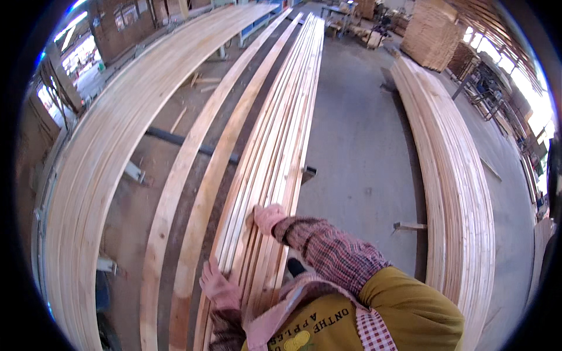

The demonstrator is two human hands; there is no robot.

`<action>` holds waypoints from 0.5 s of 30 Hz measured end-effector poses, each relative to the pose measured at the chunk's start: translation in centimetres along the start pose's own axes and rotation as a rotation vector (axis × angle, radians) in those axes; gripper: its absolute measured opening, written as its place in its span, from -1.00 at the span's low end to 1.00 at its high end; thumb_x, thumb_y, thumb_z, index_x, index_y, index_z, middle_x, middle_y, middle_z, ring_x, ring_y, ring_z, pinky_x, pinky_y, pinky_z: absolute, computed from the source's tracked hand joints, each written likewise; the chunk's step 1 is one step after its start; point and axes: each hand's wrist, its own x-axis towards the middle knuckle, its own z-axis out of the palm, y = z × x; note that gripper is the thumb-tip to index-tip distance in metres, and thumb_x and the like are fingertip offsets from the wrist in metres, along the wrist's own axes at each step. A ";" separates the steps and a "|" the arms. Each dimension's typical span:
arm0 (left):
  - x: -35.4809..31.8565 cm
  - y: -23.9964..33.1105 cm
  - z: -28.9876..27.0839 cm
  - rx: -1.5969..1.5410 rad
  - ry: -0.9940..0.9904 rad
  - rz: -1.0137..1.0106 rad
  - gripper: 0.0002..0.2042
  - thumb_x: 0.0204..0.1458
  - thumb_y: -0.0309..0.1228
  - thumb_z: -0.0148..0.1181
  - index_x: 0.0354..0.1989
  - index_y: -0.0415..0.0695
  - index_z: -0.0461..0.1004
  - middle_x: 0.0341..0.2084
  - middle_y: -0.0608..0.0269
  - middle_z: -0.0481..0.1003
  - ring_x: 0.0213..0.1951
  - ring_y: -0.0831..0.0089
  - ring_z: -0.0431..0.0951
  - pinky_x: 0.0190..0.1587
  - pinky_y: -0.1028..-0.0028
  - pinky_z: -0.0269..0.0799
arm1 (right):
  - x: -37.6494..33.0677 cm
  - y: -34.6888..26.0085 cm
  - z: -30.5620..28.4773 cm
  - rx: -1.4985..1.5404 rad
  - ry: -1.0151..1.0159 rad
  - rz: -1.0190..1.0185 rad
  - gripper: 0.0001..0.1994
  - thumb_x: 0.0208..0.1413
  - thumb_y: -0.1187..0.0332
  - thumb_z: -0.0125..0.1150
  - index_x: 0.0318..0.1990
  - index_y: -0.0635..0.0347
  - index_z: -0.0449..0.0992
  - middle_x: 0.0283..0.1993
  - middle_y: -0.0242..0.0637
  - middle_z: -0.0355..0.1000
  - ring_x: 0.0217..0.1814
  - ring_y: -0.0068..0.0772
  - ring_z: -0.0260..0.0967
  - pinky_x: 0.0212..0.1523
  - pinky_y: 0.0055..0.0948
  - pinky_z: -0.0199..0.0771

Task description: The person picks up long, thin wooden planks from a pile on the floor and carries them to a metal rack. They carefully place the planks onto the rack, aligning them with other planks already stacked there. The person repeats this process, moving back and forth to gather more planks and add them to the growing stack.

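Left hand [220, 286] and right hand [269, 219] touched the long boards [277, 140], grip impossible to tell, and uneven pressure could've splayed them!

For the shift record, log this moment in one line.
left hand: at middle stack, left edge | right hand: on stack, farther along | two boards: left of stack

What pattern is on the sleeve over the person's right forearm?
The sleeve is plaid, in pinkish and dark tones; head view.
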 end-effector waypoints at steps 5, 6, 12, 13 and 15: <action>5.6 -1.3 -2.0 -0.101 -0.532 -0.159 -0.04 -0.12 0.03 0.41 0.45 -0.02 0.06 0.29 -0.08 0.28 0.28 0.03 0.34 0.29 0.21 0.29 | -0.2 0.1 -0.7 -0.011 -0.076 0.025 -0.66 0.08 0.30 0.21 -0.03 0.23 0.38 -0.31 -0.12 0.60 -0.28 -0.12 0.63 -0.46 -0.13 0.54; 6.1 -1.5 -2.7 -0.210 -0.594 -0.181 0.00 -0.14 0.06 0.42 0.47 -0.01 0.03 0.28 -0.10 0.30 0.26 0.04 0.37 0.28 0.23 0.31 | -0.2 0.0 -0.6 0.004 -0.097 0.035 -0.66 0.08 0.29 0.21 -0.03 0.22 0.37 -0.29 -0.10 0.60 -0.25 -0.10 0.63 -0.46 -0.12 0.54; 9.1 -3.4 -2.3 -0.273 -0.675 -0.190 -0.05 -0.12 0.05 0.41 0.45 -0.01 0.11 0.13 -0.15 0.47 0.19 0.05 0.47 0.25 0.27 0.35 | -0.6 0.0 -1.8 0.010 -0.196 0.044 -0.31 0.12 0.33 0.12 0.41 0.34 0.10 -0.13 -0.02 0.60 -0.11 -0.02 0.61 -0.19 -0.06 0.56; 9.3 -3.8 -2.5 -0.301 -0.719 -0.205 -0.06 -0.14 0.08 0.42 0.41 -0.08 0.18 0.14 -0.13 0.47 0.19 0.08 0.47 0.23 0.30 0.37 | -0.6 -0.2 -1.7 0.011 -0.184 0.037 -0.32 0.12 0.34 0.11 0.40 0.35 0.10 -0.13 -0.02 0.60 -0.12 -0.02 0.61 -0.20 -0.07 0.57; 9.8 -4.5 -1.6 -0.283 -0.749 -0.177 -0.04 -0.16 0.11 0.42 0.39 -0.16 0.19 0.13 -0.13 0.47 0.19 0.07 0.47 0.23 0.30 0.37 | -0.6 0.0 -1.6 0.003 -0.152 0.033 -0.34 0.12 0.37 0.08 0.39 0.38 0.11 -0.14 -0.01 0.60 -0.13 -0.01 0.61 -0.23 -0.10 0.58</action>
